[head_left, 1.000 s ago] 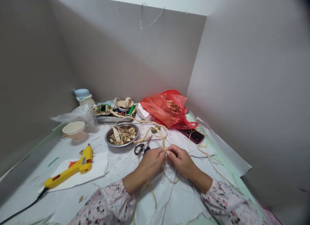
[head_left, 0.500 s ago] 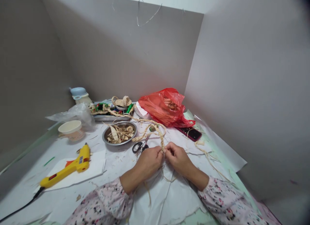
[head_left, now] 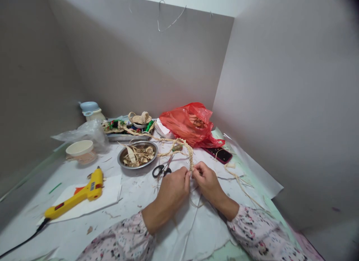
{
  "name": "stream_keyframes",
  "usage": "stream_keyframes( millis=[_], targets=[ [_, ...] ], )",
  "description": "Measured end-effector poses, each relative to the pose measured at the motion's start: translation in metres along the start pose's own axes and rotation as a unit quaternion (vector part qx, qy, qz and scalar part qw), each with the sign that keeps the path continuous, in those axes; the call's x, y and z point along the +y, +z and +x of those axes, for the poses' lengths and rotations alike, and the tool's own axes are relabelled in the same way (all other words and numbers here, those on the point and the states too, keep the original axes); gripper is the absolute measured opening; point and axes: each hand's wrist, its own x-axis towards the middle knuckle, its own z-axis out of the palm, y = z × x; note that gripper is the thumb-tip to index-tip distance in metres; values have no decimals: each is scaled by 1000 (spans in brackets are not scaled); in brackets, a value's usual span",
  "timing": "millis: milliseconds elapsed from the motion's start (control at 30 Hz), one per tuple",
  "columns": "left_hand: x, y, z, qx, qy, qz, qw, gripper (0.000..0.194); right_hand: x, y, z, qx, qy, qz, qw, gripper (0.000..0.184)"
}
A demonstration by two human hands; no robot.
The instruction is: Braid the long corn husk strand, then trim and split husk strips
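My left hand [head_left: 173, 186] and my right hand [head_left: 206, 180] meet at the middle of the table, both closed in a pinch on the near end of a braided straw cord [head_left: 190, 156]. The cord runs away from my fingers, curves left past a small green piece [head_left: 175, 148] and reaches the tray of craft bits [head_left: 126, 127]. Loose straw strands [head_left: 196, 205] hang below my hands. Black-handled scissors [head_left: 160, 170] lie just left of my left hand.
A metal bowl of straw scraps [head_left: 137, 155], a yellow glue gun [head_left: 75, 196] on white paper, a paper cup [head_left: 80, 149], a clear bag [head_left: 86, 133], a blue-lidded bottle [head_left: 91, 109], a red plastic bag [head_left: 190, 124] and a dark phone [head_left: 220, 154] lie around. Grey walls enclose three sides.
My hands stay pinched on the braid, shifting slightly up and left in view. The braid's loop near my fingers has straightened and drawn tighter.
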Motion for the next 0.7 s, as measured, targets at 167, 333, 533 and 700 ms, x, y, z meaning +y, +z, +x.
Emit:
stream_keyframes(
  millis=[167, 333, 533, 700],
  targets=[
    [10, 7, -6, -23, 7, 22, 999, 32, 0, 0, 0, 15, 19, 79, 997, 20],
    [12, 11, -8, -50, 20, 38, 998, 34, -3, 0, 3, 10, 89, 203, 975, 22],
    [8, 10, -5, -60, 18, 57, 996, 36, -7, 1, 4, -29, 122, 300, 946, 21],
    [0, 4, -2, -81, -28, 121, 989, 29, -11, -5, 6, -23, 153, 350, 924, 21]
  ],
)
